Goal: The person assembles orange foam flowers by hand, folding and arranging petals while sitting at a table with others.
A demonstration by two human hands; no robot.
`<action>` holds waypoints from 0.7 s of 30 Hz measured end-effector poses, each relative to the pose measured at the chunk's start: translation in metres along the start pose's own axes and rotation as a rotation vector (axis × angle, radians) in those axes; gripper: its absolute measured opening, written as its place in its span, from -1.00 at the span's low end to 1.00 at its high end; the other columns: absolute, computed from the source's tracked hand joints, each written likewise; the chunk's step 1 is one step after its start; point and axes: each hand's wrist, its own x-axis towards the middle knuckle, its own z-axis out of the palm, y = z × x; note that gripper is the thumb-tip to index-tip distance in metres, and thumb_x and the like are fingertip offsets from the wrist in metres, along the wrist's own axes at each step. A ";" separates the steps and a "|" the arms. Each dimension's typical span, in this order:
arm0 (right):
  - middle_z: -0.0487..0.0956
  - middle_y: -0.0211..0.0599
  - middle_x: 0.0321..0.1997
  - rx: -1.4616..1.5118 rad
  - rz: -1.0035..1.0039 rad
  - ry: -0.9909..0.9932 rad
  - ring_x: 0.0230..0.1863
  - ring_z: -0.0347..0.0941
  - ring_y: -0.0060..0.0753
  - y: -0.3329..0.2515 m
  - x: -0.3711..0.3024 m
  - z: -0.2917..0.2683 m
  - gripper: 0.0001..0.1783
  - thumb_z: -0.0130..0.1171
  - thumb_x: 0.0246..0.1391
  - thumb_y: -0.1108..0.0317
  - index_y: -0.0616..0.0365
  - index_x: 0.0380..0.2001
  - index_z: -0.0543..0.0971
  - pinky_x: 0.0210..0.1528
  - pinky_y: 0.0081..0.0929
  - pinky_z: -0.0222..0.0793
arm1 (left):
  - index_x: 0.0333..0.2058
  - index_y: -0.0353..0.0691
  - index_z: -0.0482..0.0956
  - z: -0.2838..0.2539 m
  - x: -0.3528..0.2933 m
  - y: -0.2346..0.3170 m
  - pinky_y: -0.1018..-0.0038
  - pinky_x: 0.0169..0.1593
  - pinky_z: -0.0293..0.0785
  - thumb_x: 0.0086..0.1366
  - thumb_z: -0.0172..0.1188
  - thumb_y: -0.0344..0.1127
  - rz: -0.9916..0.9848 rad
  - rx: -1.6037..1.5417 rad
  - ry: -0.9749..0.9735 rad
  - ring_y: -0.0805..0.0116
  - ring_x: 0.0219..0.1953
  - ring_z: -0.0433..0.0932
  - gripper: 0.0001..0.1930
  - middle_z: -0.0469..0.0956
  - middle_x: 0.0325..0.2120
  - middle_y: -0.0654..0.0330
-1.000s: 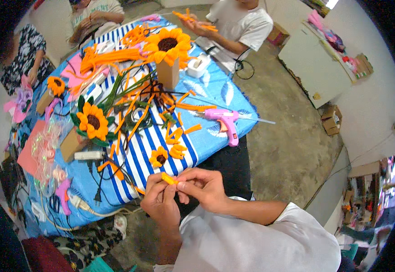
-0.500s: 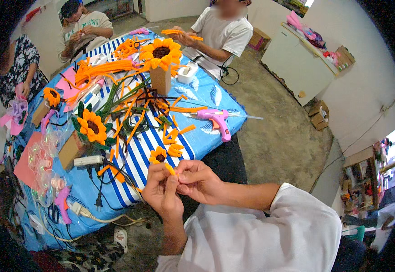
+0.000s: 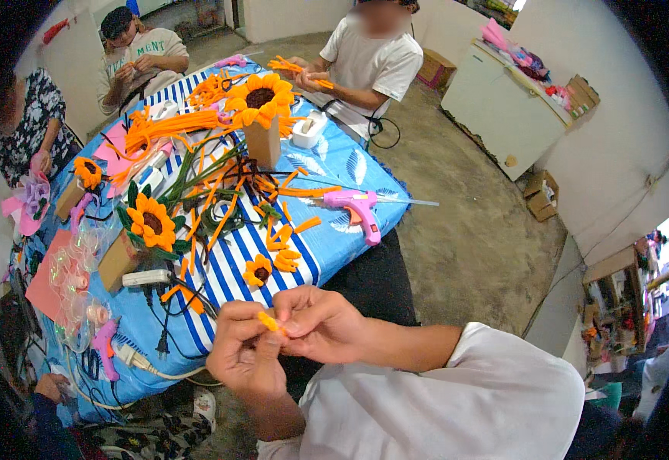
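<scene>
In front of my body, a short orange piece of fuzzy pipe cleaner [image 3: 268,321] is pinched by both hands. My left hand [image 3: 244,354] grips it between thumb and fingers, and its tip sticks up above them. The fingertips of my right hand [image 3: 321,325] close on its other side, touching the left hand. Just beyond lie a small sunflower [image 3: 258,271] with a dark brown middle and a bunch of orange petals [image 3: 286,261]. More loose orange petals [image 3: 279,237] rest on the striped cloth [image 3: 235,264].
A pink glue gun [image 3: 355,205] lies at the table's right. Larger sunflowers [image 3: 150,220] lean on cardboard blocks [image 3: 262,142] among green stems and orange strips. A white power strip [image 3: 147,277] and cords lie left. Several people work around the table; one holds orange strips [image 3: 304,70].
Both my hands have moved slightly down and left, still pinching the orange piece. Another person's hand now shows at the lower left table edge. The person across has spread their orange strips apart.
</scene>
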 end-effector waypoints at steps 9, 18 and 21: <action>0.61 -0.21 -0.38 -0.341 -0.012 0.141 -0.46 0.49 -0.48 -0.041 -0.032 -0.025 -0.87 0.33 0.07 0.45 0.28 -0.37 0.58 -0.46 -0.58 0.36 | -0.44 -0.35 0.52 0.012 -0.012 -0.060 0.50 -0.21 0.31 0.14 0.32 -0.53 -0.019 0.026 -0.144 0.36 -0.29 0.41 -0.88 0.51 -0.38 0.13; 0.57 -0.19 -0.11 -1.903 -0.703 -0.434 -0.22 0.54 -0.22 -0.104 -0.023 0.025 -0.70 0.29 -0.03 0.44 0.24 -0.17 0.57 -0.23 -0.35 0.52 | -0.31 -0.38 0.56 -0.002 0.010 -0.012 0.41 -0.01 0.44 0.27 0.31 -0.44 -0.625 0.210 -0.443 0.29 -0.14 0.53 -0.87 0.58 -0.28 0.07; 0.51 -0.18 -0.21 -2.004 -0.672 -0.586 -0.19 0.53 -0.10 -0.116 -0.012 0.015 -0.76 0.20 -0.02 0.37 0.27 -0.27 0.55 -0.24 -0.25 0.52 | -0.24 -0.41 0.55 0.003 0.026 -0.015 0.51 -0.02 0.47 0.28 0.28 -0.51 -0.656 0.378 -0.506 0.40 -0.15 0.55 -0.87 0.60 -0.23 0.12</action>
